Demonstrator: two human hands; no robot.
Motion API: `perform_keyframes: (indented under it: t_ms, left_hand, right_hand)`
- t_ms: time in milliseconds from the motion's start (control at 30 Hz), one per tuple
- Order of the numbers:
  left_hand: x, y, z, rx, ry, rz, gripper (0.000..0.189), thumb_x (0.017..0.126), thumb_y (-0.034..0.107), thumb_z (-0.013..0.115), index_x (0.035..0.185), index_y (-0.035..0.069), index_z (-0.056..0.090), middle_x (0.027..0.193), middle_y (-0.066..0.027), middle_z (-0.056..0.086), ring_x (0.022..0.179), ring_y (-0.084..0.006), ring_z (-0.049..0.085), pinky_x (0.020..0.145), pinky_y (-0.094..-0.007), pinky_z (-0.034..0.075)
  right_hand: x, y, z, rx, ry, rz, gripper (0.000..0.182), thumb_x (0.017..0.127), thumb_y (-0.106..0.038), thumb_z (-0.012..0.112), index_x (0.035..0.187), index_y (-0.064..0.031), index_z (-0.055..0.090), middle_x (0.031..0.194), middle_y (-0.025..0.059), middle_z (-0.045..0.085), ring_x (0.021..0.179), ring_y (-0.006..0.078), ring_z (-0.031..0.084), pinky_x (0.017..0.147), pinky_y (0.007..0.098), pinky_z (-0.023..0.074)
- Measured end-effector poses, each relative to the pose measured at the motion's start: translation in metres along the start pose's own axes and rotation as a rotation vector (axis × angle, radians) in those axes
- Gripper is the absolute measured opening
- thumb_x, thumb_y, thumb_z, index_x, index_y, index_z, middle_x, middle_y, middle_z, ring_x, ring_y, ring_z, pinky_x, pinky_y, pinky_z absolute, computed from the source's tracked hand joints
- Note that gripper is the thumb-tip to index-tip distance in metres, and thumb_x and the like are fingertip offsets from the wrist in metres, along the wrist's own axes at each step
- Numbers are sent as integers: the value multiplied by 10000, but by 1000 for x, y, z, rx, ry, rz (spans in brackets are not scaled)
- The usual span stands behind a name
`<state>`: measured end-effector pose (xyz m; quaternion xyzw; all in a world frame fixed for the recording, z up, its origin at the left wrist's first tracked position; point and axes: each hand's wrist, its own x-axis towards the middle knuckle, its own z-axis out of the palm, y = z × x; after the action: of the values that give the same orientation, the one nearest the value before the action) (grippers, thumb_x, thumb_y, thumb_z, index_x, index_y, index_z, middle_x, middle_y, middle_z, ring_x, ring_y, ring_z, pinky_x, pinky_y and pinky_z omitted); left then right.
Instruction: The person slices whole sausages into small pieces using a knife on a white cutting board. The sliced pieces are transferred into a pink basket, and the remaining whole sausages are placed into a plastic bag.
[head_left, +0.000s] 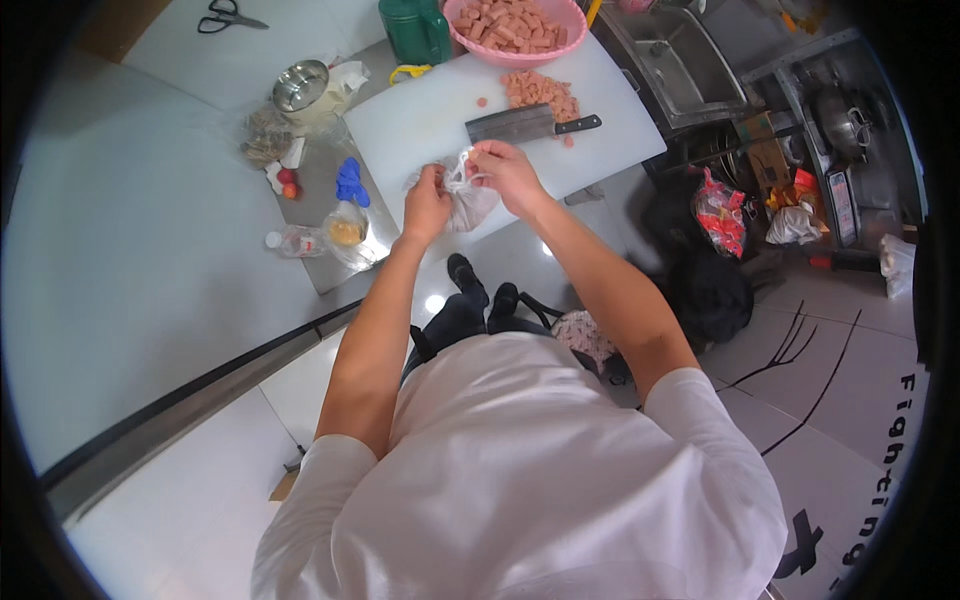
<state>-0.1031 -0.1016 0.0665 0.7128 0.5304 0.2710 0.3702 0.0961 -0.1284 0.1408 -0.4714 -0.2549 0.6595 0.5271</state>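
A thin whitish plastic bag (469, 206), its neck gathered and its handles twisted or knotted, is between my hands at the near edge of a white cutting board (622, 112). My left hand (427, 206) grips the bag's left side. With thumb and fingers, my right hand (504, 174) pinches a handle at the neck. What the bag holds cannot be made out. Just beyond lies a cleaver (514, 124) with a black handle, against a pile of chopped pink sausage (540, 91). A pink basin (517, 56) of larger sausage pieces stands at the board's far edge.
Left of the board are a blue glove (351, 182), a plastic bottle (298, 242), a bagged yellowish item (347, 225) and a steel bowl (300, 86). Farther off are a green jug (416, 34) and scissors (229, 18). A steel sink (675, 64) is at the right.
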Motion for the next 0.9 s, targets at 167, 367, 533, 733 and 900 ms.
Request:
perform_keyframes:
  t_ms: [167, 367, 533, 733, 900]
  left_hand:
    - [11, -28, 11, -133, -3, -104, 420, 924, -1, 686, 1325, 66, 580, 1076, -197, 767, 993, -377, 768, 895, -463, 602]
    - [1, -46, 20, -54, -36, -16, 489, 946, -47, 736, 1388, 82, 572, 1029, -136, 744, 883, -289, 741, 835, -393, 593]
    - [6, -36, 11, 83, -83, 39, 482, 962, 5, 722, 1408, 119, 581, 1029, -182, 746, 934, -385, 747, 842, -464, 595]
    - [11, -30, -19, 138, 58, -100, 362, 968, 36, 709, 1317, 57, 617, 932, -205, 726, 901, -418, 736, 801, -517, 568]
    - [-10, -36, -23, 95, 190, -221, 339, 904, 3, 732, 1236, 54, 687, 1058, -172, 692, 996, -389, 689, 893, -474, 558]
  right_hand:
    - [45, 52, -45, -752, 113, -268, 235, 969, -91, 732, 1197, -35, 714, 1034, 105, 758, 986, 215, 748, 827, 357, 593]
    - [42, 75, -26, -1476, -175, -565, 290, 831, -122, 770, 1120, -101, 751, 1106, 112, 701, 1016, 326, 732, 864, 414, 607]
    - [63, 70, -24, -1775, -291, -659, 146, 826, -134, 730, 962, -83, 741, 1076, 99, 652, 1021, 303, 717, 845, 416, 613]
    - [93, 45, -52, -1811, -164, -584, 227, 808, -228, 727, 938, -45, 759, 1109, 136, 694, 959, 329, 734, 775, 459, 630]
    - [97, 4, -104, -1588, -95, -113, 246, 816, -249, 738, 1000, -90, 776, 1106, 142, 692, 1031, 395, 723, 808, 513, 623]
